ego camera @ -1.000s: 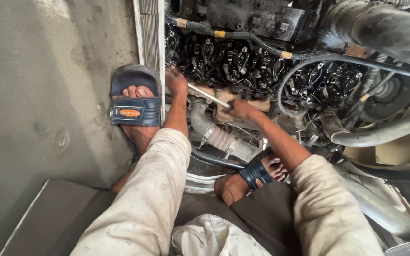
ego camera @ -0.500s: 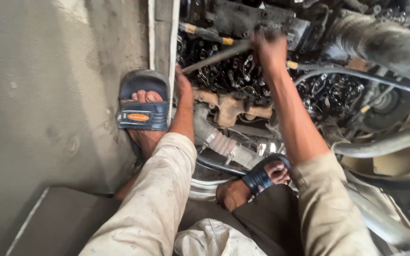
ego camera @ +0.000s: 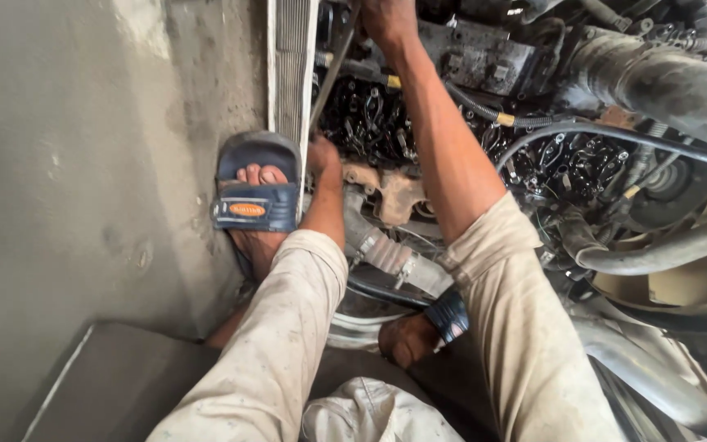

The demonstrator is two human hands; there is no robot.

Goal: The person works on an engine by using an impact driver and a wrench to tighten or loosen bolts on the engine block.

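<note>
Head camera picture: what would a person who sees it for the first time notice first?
First, the two arms in pale sleeves reaching into a dark, oily engine that fills the upper right. The right hand grips a long metal bar at the top edge; the left hand rests lower, at the bar's lower end. Next, the foot in a blue sandal at centre left, beside a grey concrete wall.

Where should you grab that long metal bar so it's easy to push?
Near its top end, probably, where the right hand already wraps the bar. It is long, thin and steeply tilted, its lower end by the left hand at the engine. Come from above.
</note>
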